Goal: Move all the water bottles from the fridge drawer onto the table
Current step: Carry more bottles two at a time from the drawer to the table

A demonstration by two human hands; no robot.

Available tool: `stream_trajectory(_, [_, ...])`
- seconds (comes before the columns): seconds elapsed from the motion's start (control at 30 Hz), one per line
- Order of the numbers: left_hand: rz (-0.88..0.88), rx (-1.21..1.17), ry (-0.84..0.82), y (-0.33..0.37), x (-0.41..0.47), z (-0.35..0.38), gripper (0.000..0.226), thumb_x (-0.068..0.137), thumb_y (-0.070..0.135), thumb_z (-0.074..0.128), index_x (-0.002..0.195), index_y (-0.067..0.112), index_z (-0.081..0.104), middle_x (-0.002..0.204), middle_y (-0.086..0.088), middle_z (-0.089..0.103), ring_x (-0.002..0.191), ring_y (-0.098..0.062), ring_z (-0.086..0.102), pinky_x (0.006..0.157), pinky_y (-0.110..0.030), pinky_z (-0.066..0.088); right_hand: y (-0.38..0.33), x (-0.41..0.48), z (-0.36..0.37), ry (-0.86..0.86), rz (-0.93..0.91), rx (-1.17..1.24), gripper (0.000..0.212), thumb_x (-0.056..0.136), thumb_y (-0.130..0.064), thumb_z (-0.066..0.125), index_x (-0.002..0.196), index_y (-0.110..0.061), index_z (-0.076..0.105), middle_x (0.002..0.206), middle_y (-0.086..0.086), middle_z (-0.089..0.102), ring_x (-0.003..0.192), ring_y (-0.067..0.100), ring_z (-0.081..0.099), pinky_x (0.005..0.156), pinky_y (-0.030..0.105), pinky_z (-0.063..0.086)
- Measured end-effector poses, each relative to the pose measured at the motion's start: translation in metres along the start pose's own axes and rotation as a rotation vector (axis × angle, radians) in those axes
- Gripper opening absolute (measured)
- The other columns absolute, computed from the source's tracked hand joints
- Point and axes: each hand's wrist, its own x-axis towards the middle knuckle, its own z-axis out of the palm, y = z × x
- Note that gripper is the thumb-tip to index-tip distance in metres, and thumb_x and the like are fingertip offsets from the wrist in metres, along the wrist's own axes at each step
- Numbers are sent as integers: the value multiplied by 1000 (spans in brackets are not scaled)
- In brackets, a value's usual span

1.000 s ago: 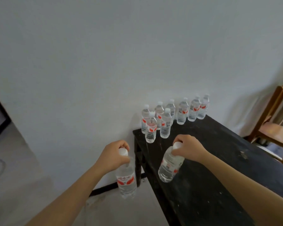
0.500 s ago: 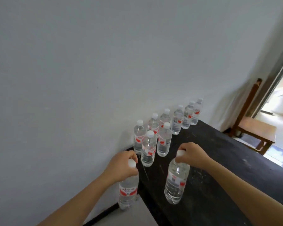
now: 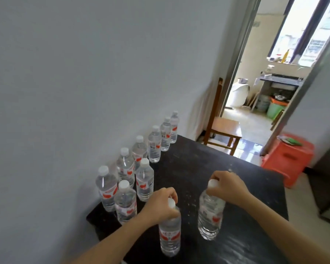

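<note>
- Setting down two water bottles is the step in hand: the left hand [image 3: 161,203] is closed around the neck and cap of the left bottle [image 3: 170,237], and the right hand [image 3: 227,186] is closed the same way on the right bottle [image 3: 210,216].
- Both bottles hang upright over the black table [image 3: 236,168]; whether their bases already touch the top I cannot tell.
- To do it well, I would lower each one straight down until the base sits flat, then loosen the fingers only once the bottle stands by itself, since a grip at the cap lets the body swing.
- The left bottle is near the table's front edge, so it should land a little further in.
- Eight bottles already stand on the table: six in a row along the wall [image 3: 84,73] and two more in front of them at the near end, the nearest standing bottle [image 3: 125,201] being just beside the left hand.
- That cluster is what stands in the way, as a knock from the left wrist could topple one into the next.
- The middle and right of the table are bare, leaving room.
- Beyond the table are a wooden chair [image 3: 225,128], a red plastic stool [image 3: 290,159] and an open doorway [image 3: 255,103].
- The fridge drawer is out of view, so what remains I cannot say.
</note>
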Motion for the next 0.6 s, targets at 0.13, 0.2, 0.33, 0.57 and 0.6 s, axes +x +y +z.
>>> stream_trajectory(0.13, [-8, 3, -81, 17, 45, 11, 23, 69, 18, 65, 78, 29, 48, 95, 4, 54, 89, -14, 55, 67, -22, 45, 28, 29, -5, 21, 47, -38, 28, 79, -34, 69, 101, -19, 61, 101, 0, 65, 85, 11, 59, 76, 18, 44])
stream_trajectory(0.2, [1, 30, -81, 26, 66, 11, 22, 69, 18, 66, 80, 27, 49, 95, 2, 54, 85, -13, 53, 63, -20, 42, 43, 42, -10, 47, 87, 11, 30, 79, -33, 69, 103, -18, 61, 101, 1, 65, 85, 12, 58, 79, 22, 48])
stream_trajectory(0.33, [36, 97, -68, 47, 107, -1, 21, 70, 15, 66, 85, 21, 53, 96, 1, 54, 87, -17, 54, 67, -25, 46, 71, 59, -15, 91, 144, 108, 30, 78, -29, 70, 103, -16, 60, 103, 4, 65, 86, 14, 59, 81, 28, 52])
stream_trajectory(0.57, [35, 223, -10, 57, 165, -44, 23, 72, 18, 70, 88, 18, 53, 90, 1, 55, 86, -17, 55, 72, -28, 48, 60, 101, -3, 160, 131, 218, 37, 77, -32, 69, 111, -18, 62, 107, 3, 66, 89, 17, 61, 80, 30, 53])
stream_trajectory(0.6, [23, 234, 1, 55, 171, -50, 24, 73, 19, 70, 88, 18, 52, 91, -1, 56, 85, -17, 55, 69, -25, 47, 54, 108, -2, 153, 128, 212, 39, 77, -33, 69, 112, -17, 62, 107, 4, 66, 91, 18, 62, 79, 30, 53])
